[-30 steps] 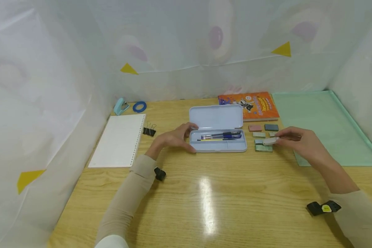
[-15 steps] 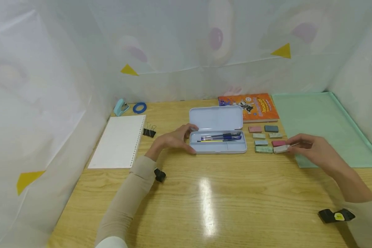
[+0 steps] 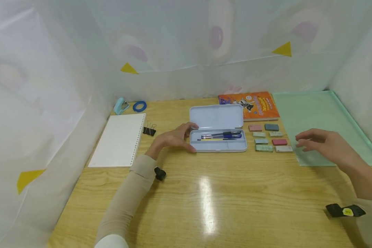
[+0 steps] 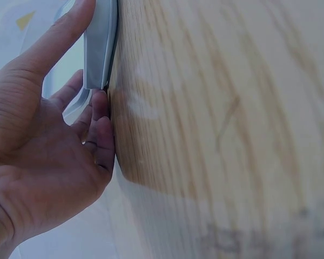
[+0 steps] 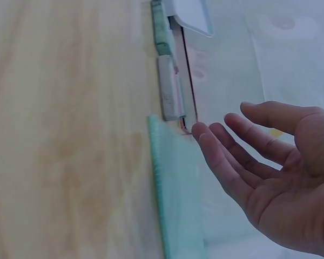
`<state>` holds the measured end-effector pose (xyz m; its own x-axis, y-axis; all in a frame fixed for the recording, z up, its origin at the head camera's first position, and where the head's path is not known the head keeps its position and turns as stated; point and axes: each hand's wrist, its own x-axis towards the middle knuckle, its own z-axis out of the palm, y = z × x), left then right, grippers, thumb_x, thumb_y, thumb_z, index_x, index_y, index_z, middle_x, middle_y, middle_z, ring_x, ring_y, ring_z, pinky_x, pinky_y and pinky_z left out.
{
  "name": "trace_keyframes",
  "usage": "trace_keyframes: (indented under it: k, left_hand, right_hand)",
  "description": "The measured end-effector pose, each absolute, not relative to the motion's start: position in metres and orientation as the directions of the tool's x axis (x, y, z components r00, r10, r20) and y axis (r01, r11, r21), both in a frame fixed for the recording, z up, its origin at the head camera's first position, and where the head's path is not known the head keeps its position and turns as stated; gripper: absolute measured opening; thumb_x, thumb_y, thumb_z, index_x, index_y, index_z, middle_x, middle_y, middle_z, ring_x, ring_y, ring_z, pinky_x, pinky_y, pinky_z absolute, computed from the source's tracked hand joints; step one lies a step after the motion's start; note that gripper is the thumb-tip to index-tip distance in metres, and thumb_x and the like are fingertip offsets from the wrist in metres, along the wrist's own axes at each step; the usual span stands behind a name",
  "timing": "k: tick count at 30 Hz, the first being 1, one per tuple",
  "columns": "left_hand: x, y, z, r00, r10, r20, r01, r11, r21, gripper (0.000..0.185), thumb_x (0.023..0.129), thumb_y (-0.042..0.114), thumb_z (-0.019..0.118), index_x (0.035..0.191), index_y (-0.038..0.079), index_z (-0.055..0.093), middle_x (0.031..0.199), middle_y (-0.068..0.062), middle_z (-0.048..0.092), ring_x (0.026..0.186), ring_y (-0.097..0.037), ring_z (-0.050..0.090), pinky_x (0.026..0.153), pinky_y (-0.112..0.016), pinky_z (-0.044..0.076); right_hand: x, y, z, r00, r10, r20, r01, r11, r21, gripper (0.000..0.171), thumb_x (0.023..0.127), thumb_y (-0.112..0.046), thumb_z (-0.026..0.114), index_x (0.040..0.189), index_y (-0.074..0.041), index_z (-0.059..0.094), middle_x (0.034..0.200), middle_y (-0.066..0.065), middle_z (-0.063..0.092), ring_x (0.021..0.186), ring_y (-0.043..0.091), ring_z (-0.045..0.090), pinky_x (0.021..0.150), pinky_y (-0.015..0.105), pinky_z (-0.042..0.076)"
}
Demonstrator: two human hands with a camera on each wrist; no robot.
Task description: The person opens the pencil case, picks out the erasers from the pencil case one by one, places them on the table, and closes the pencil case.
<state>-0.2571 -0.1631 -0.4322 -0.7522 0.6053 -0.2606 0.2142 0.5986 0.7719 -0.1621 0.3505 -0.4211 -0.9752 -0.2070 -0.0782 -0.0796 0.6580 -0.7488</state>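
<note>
The light blue pencil case (image 3: 204,148) lies with its lid raised, and several pens (image 3: 221,135) rest inside it. My left hand (image 3: 176,137) holds the case's left end, thumb at the front corner and fingers at the back. In the left wrist view the thumb lies along the case (image 4: 100,54). Right of the case, several small erasers sit in two columns. A white eraser (image 3: 283,149) forms the front right corner, beside a green eraser (image 3: 264,148). My right hand (image 3: 325,146), fingers relaxed and holding nothing, hovers over the green mat just right of the white eraser.
A green translucent mat (image 3: 338,120) covers the right side, and an orange book (image 3: 261,106) lies behind the erasers. At left are a white notebook (image 3: 117,141), a black binder clip (image 3: 149,131), a blue tape roll (image 3: 139,106) and a light blue stapler (image 3: 120,106).
My right hand carried the white eraser right and forward, set it down beside the green one, released it and drew back to the right. The left hand stayed on the pencil case.
</note>
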Motion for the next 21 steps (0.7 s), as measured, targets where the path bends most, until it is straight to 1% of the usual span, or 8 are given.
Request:
trace_keyframes:
  k: [2, 7, 9, 13, 15, 17, 19, 21]
  left_hand:
    - [-0.257, -0.162, -0.431, -0.753, 0.603, -0.264, 0.214, 0.603, 0.769, 0.093, 0.078, 0.027, 0.094, 0.151, 0.014, 0.037, 0.145, -0.008, 0.044, 0.127, -0.026, 0.046, 0.112, -0.039, 0.041]
    - [-0.255, -0.162, -0.429, -0.757, 0.594, -0.273, 0.207, 0.614, 0.761, 0.095, 0.079, 0.027, 0.093, 0.154, 0.015, 0.036, 0.146, -0.009, 0.043, 0.129, -0.026, 0.045, 0.112, -0.040, 0.040]
    - [-0.253, -0.162, -0.429, -0.760, 0.592, -0.269, 0.209, 0.614, 0.761, 0.096, 0.079, 0.026, 0.093, 0.155, 0.016, 0.034, 0.146, -0.011, 0.042, 0.130, -0.027, 0.044, 0.113, -0.041, 0.040]
    - [-0.248, -0.163, -0.427, -0.770, 0.589, -0.247, 0.223, 0.611, 0.759, 0.099, 0.082, 0.026, 0.091, 0.158, 0.019, 0.028, 0.152, -0.013, 0.042, 0.137, -0.030, 0.045, 0.116, -0.042, 0.038]
    - [-0.244, -0.164, -0.425, -0.785, 0.570, -0.244, 0.218, 0.622, 0.752, 0.098, 0.083, 0.026, 0.090, 0.157, 0.018, 0.026, 0.154, -0.013, 0.043, 0.139, -0.031, 0.046, 0.117, -0.044, 0.038]
    - [-0.240, -0.167, -0.421, -0.810, 0.533, -0.245, 0.196, 0.640, 0.743, 0.096, 0.082, 0.026, 0.091, 0.155, 0.014, 0.028, 0.153, -0.014, 0.047, 0.138, -0.031, 0.049, 0.116, -0.045, 0.040]
    - [-0.236, -0.169, -0.420, -0.831, 0.496, -0.252, 0.173, 0.662, 0.730, 0.093, 0.082, 0.026, 0.092, 0.151, 0.009, 0.033, 0.147, -0.014, 0.052, 0.133, -0.031, 0.052, 0.113, -0.044, 0.042]
    - [-0.234, -0.170, -0.420, -0.842, 0.476, -0.254, 0.161, 0.671, 0.724, 0.091, 0.080, 0.025, 0.092, 0.149, 0.003, 0.038, 0.141, -0.014, 0.054, 0.127, -0.030, 0.054, 0.110, -0.043, 0.045]
  right_hand:
    - [-0.165, 0.346, -0.417, -0.979, -0.193, -0.067, -0.074, 0.639, -0.765, 0.038, 0.109, -0.031, 0.057, 0.135, -0.004, 0.061, 0.110, -0.014, 0.073, 0.091, 0.006, 0.071, 0.077, 0.016, 0.051]
    - [-0.183, 0.317, -0.412, -0.977, -0.207, -0.041, -0.083, 0.556, -0.827, 0.042, 0.107, -0.032, 0.059, 0.138, -0.004, 0.059, 0.113, -0.011, 0.073, 0.097, 0.008, 0.071, 0.083, 0.017, 0.051]
    - [-0.194, 0.298, -0.414, -0.974, -0.224, -0.044, -0.081, 0.520, -0.850, 0.045, 0.107, -0.034, 0.059, 0.141, -0.003, 0.057, 0.117, -0.006, 0.072, 0.100, 0.008, 0.071, 0.084, 0.019, 0.052]
    - [-0.218, 0.261, -0.415, -0.964, -0.258, -0.068, -0.063, 0.467, -0.882, 0.056, 0.108, -0.036, 0.057, 0.152, -0.004, 0.046, 0.141, 0.012, 0.061, 0.110, 0.004, 0.064, 0.090, 0.025, 0.052]
    - [-0.230, 0.245, -0.415, -0.959, -0.275, -0.074, -0.049, 0.413, -0.909, 0.061, 0.109, -0.035, 0.055, 0.159, -0.003, 0.036, 0.152, 0.021, 0.050, 0.117, 0.010, 0.062, 0.095, 0.029, 0.053]
    - [-0.240, 0.231, -0.417, -0.958, -0.274, -0.079, -0.025, 0.357, -0.934, 0.067, 0.109, -0.034, 0.053, 0.163, -0.004, 0.027, 0.158, 0.025, 0.041, 0.124, 0.021, 0.062, 0.096, 0.032, 0.055]
    - [-0.249, 0.218, -0.418, -0.963, -0.249, -0.103, 0.024, 0.301, -0.953, 0.070, 0.109, -0.035, 0.052, 0.165, -0.007, 0.021, 0.162, 0.025, 0.035, 0.131, 0.031, 0.058, 0.094, 0.035, 0.057]
    - [-0.255, 0.207, -0.417, -0.969, -0.206, -0.139, 0.083, 0.257, -0.963, 0.072, 0.109, -0.039, 0.051, 0.166, -0.011, 0.018, 0.163, 0.023, 0.036, 0.136, 0.038, 0.053, 0.092, 0.038, 0.057]
